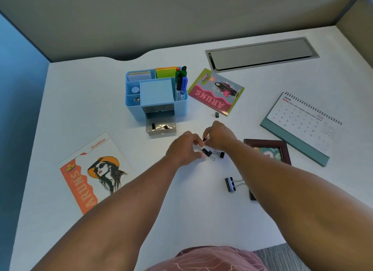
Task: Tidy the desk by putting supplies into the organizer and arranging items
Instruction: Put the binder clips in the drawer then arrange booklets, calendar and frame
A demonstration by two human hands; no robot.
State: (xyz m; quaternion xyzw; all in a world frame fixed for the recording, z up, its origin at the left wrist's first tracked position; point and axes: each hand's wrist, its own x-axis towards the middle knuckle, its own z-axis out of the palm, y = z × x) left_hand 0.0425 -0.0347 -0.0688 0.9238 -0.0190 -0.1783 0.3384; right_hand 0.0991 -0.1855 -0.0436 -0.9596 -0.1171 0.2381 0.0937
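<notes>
While small black binder clips [207, 152] are gathered mid-desk, one is pinched by the right hand [219, 138], another by the left hand [184, 148], probably destined for the blue plastic organizer's open drawer [161, 129] just beyond

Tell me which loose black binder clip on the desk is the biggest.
The large black binder clip lying alone beside the brown picture frame, nearer the person than both hands; the others are much smaller.

The light was soft, even and cool, giving the white desk [84, 93] a bluish tint. Shadows beside the blue organizer [156, 107] were faint. Just in front of the organizer the desk showed a brighter patch. Desk edges curved from wide-angle distortion. The hands looked slightly blurred.
</notes>
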